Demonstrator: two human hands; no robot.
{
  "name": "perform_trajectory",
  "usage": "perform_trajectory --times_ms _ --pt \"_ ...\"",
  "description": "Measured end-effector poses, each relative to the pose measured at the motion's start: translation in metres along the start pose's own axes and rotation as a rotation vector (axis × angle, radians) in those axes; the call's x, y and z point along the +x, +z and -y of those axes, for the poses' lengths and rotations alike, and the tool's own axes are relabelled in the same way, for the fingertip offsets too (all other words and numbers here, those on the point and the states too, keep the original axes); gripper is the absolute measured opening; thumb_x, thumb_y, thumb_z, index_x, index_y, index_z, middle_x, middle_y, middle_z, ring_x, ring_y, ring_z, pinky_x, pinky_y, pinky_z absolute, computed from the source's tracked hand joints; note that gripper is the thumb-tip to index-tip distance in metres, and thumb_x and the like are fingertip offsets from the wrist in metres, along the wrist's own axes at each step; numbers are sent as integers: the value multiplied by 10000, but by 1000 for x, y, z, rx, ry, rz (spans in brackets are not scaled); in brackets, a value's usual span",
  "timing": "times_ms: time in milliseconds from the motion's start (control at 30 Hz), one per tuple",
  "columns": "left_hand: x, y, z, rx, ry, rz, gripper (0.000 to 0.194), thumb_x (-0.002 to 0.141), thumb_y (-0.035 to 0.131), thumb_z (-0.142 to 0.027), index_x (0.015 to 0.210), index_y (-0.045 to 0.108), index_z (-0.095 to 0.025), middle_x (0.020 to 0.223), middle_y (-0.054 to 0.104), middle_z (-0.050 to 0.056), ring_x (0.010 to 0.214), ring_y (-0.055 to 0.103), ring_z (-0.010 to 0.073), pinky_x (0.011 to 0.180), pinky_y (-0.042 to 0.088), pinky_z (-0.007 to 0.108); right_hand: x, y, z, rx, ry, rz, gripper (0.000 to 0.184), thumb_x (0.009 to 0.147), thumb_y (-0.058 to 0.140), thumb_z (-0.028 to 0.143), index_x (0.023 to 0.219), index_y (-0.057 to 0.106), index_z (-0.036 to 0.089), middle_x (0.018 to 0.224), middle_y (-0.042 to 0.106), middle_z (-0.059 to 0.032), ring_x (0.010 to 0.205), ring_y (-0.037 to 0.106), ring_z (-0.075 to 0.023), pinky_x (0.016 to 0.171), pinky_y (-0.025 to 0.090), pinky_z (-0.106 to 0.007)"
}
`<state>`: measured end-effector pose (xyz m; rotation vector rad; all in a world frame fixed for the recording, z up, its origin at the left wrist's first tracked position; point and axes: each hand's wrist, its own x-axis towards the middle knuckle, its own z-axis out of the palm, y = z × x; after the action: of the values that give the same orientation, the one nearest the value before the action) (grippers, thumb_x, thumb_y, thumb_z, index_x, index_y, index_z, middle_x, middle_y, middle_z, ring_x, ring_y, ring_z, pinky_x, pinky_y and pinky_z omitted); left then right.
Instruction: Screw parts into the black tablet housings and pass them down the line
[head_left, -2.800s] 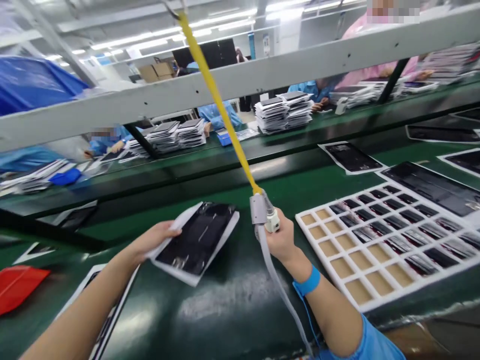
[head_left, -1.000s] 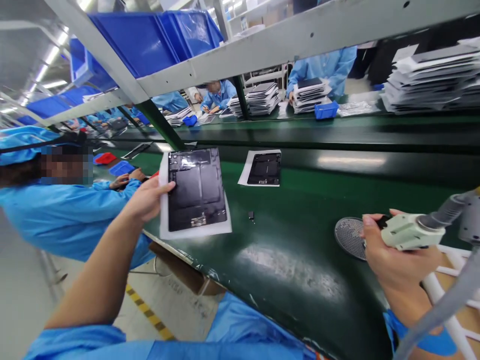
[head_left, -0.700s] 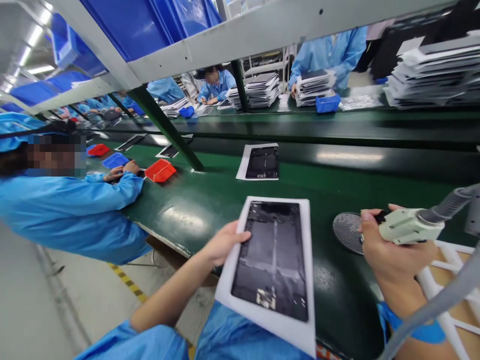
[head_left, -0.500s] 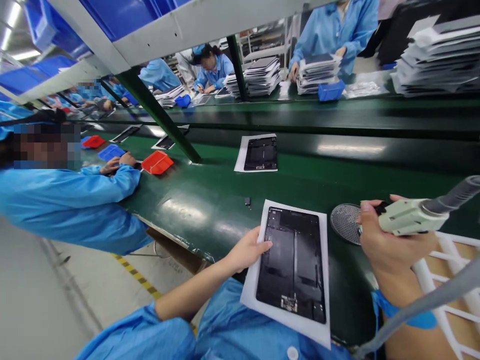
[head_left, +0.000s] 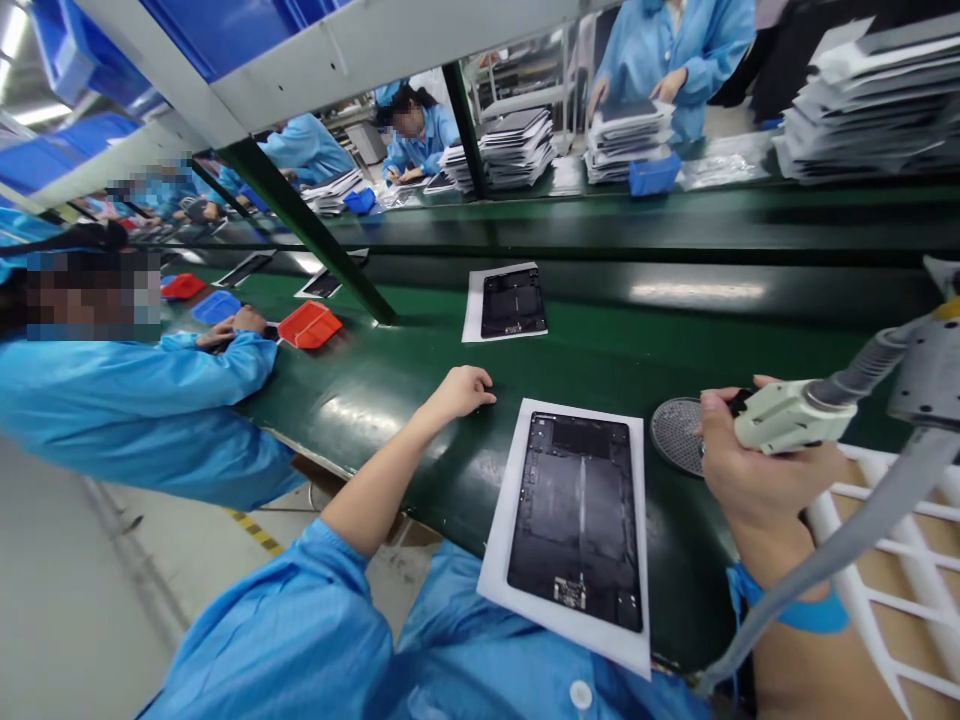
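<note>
My left hand (head_left: pixel 465 391) is closed low over the green bench, its thumb and fingertips drawn together. A small black part lay at that spot earlier; now the fingers hide it, and whether they grip it does not show. My right hand (head_left: pixel 750 475) grips a pale green hand tool (head_left: pixel 795 415) with a thick grey cable (head_left: pixel 862 520); its working tip is hidden. Just left of that hand lies a round perforated metal plate (head_left: pixel 675 436). Between my hands, a black tablet housing (head_left: pixel 576 520) rests on a white sheet (head_left: pixel 499 560) overhanging the bench's near edge.
Farther back, another tablet housing (head_left: pixel 514 302) lies on white paper. A red tray (head_left: pixel 309 325) and blue tray (head_left: pixel 216 307) sit near a co-worker (head_left: pixel 135 400) at left. A slanted green post (head_left: pixel 315 235) rises from the bench. A white-framed rack (head_left: pixel 900 560) stands at right.
My left hand has let go of the sheet with the tablet housing and moved left and away from me, its fingers closing where the small black part lay. My right hand still holds the tool.
</note>
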<state>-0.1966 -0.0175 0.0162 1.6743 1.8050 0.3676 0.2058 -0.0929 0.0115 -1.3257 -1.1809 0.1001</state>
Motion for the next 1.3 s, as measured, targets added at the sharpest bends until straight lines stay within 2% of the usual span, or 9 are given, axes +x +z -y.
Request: perform_trajectory --times_ms 167,267,367,500,633,767,967,1200,1300 --pt "0 -10 8 -54 -36 63 197 810 892 -161 836 706 -221 617 654 -50 562 671 179 618 499 303 1 0 -1 -70 -88 -42 355 938 870 489 1119 792 194 940 848 -78 827 861 -294 889 749 -491" --pt "6 -24 9 -50 -25 18 149 810 883 -191 867 747 -213 634 678 -36 592 682 178 630 508 291 0 -1 -1 -67 -77 -25 346 953 863 471 1154 794 198 917 851 -70 818 861 -293 867 752 -474" --pt "26 -32 2 -88 16 -68 88 876 843 -251 890 777 -193 761 783 27 676 712 180 696 546 294 -1 -1 0 -66 -96 -28 330 942 879 455 1136 790 205 928 856 -77 839 868 -309 897 750 -498" --pt "64 -26 -14 -117 50 -93 75 949 771 -248 898 752 -196 949 864 67 854 779 192 840 601 297 -1 -1 2 -21 -87 -29 292 935 890 419 1111 795 207 898 850 -67 803 863 -299 878 749 -482" --pt "95 -29 -17 -16 28 -210 124 941 774 -222 842 700 -213 920 848 63 895 765 220 868 577 308 -1 1 2 10 -33 -45 321 914 915 423 1110 807 193 866 840 -63 752 850 -284 846 745 -461" --pt "111 -48 -9 90 -41 -253 191 954 753 -219 789 655 -224 898 846 78 871 769 235 848 574 316 -2 0 2 26 16 -36 329 912 920 454 1090 794 207 871 841 -65 756 846 -279 835 734 -450" --pt "114 -64 3 259 -79 -304 185 908 785 -171 776 671 -232 920 831 120 1057 790 316 1012 575 373 -3 -3 6 2 19 -22 348 882 917 505 1005 756 223 865 833 -70 715 803 -251 744 693 -395" --pt "102 -82 20 284 -96 -429 225 914 745 -125 741 652 -234 915 815 140 1115 789 356 1089 579 431 -3 1 -5 21 -45 -18 383 915 891 429 1178 763 182 901 830 -75 768 800 -248 884 713 -434" --pt "98 -90 12 252 -60 -497 186 913 772 -148 751 712 -216 972 840 139 1135 795 344 1104 590 424 -5 2 -7 9 -63 -14 315 931 851 404 1147 763 192 938 834 -80 799 797 -241 891 714 -421"
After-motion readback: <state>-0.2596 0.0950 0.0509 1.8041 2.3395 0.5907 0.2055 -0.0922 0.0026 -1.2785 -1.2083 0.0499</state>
